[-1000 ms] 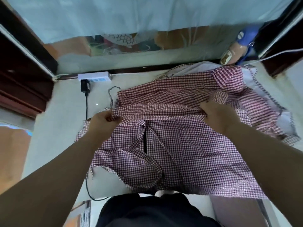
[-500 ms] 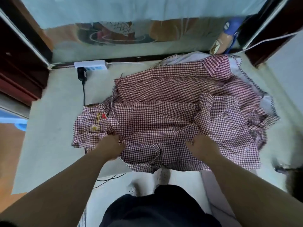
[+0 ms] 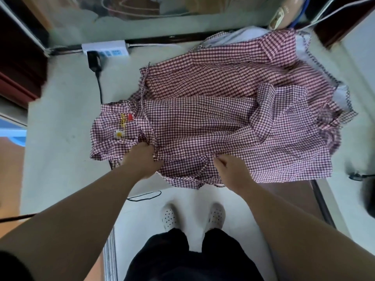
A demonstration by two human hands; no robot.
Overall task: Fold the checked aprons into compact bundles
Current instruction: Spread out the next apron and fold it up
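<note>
Two hands: our left hand [image 3: 142,159] and right hand [image 3: 233,169] each pinch the apron [image 3: 203,128] at its near edge, fingers curled into the cloth.
Where: the apron lies on the table [image 3: 60,118], just beyond our hands, with its near edge at the table's front.
Long axis: left to right across us. The bib with its daisy patch [image 3: 118,134] points left, the skirt right.
Nearer hand: the left is by the bib, the right near mid-hem.
Next fold: we judge it goes away from us, across the short axis.
Behind: a far apron [image 3: 233,63] lies partly under ours.
</note>
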